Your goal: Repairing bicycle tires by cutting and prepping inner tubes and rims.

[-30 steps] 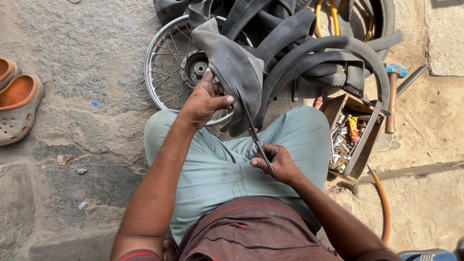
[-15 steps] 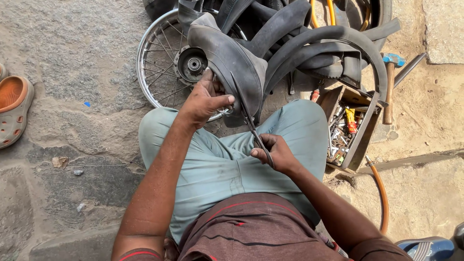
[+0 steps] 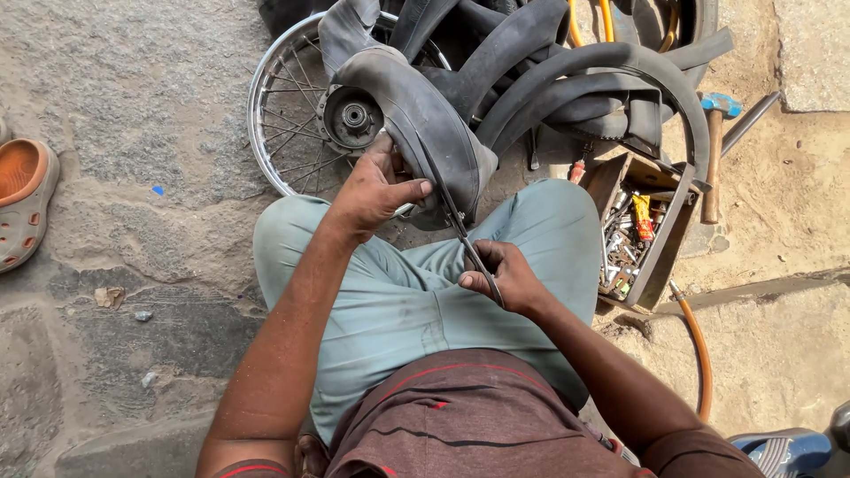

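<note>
I crouch over a folded black rubber inner tube (image 3: 425, 133). My left hand (image 3: 376, 186) grips the tube's near fold, thumb pointing right along it. My right hand (image 3: 500, 279) is closed around the handles of a pair of scissors (image 3: 465, 239), whose blades reach up into the edge of the rubber just right of my left thumb. Both hands work above my knees in pale green trousers.
A spoked wheel rim with hub (image 3: 301, 106) lies behind the tube among more black tubes (image 3: 575, 80). A wooden box of small tools (image 3: 633, 230) and a hammer (image 3: 713, 150) are at right, beside an orange hose (image 3: 699, 354). An orange clog (image 3: 22, 199) lies far left.
The view has shifted, so everything sits a little lower and to the left. My hands keep the same grip on tube and scissors, the blades staying in the rubber's edge.
</note>
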